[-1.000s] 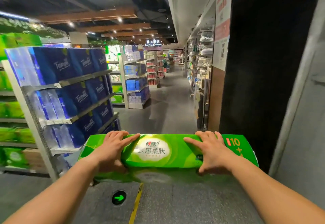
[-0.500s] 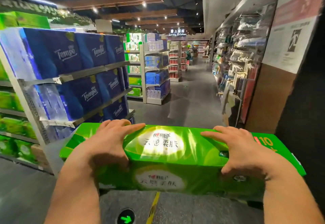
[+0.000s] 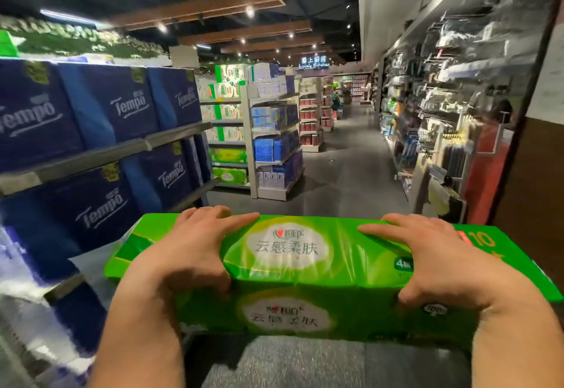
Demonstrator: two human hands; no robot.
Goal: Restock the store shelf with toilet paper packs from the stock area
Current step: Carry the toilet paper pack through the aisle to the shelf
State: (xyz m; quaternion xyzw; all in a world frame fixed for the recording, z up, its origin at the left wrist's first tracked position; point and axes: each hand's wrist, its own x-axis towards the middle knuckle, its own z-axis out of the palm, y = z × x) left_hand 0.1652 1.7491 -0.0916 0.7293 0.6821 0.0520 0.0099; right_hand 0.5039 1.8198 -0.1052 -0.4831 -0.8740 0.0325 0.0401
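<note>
**Between the aisle shelves, a green pack held in both hands**

Out in front of the chest, at the mouth of a store aisle, a long green toilet paper pack (image 3: 293,268) lies crosswise, carried in the air above the grey floor (image 3: 345,174). The left hand (image 3: 189,253) sits on the pack's left part, fingers spread flat across the top face with the fingertips reaching the far edge, and the thumb is hooked down over the near edge onto the front face. The right hand (image 3: 436,259) mirrors it on the right part: fingers laid over the top, thumb pressed down on the front. So both hands clasp the pack between fingers and thumb, neither one wide open, neither one closed into a fist. White oval labels with printed characters show on the top and front faces between the two hands, and an orange "10" is printed at the pack's right end.

Just to the left stands a shelf rack (image 3: 100,156) filled with dark blue Tempo packs (image 3: 122,107), stacked on at least two levels; the green pack's left end is near this rack but apart from it. Farther down the aisle is a second shelving unit (image 3: 268,131) with green, white and blue packs. Along the right side runs a wall display (image 3: 451,88) of hanging goods, blurred too much to name. Wooden beams and small spotlights cross the dark ceiling (image 3: 213,3)
</note>
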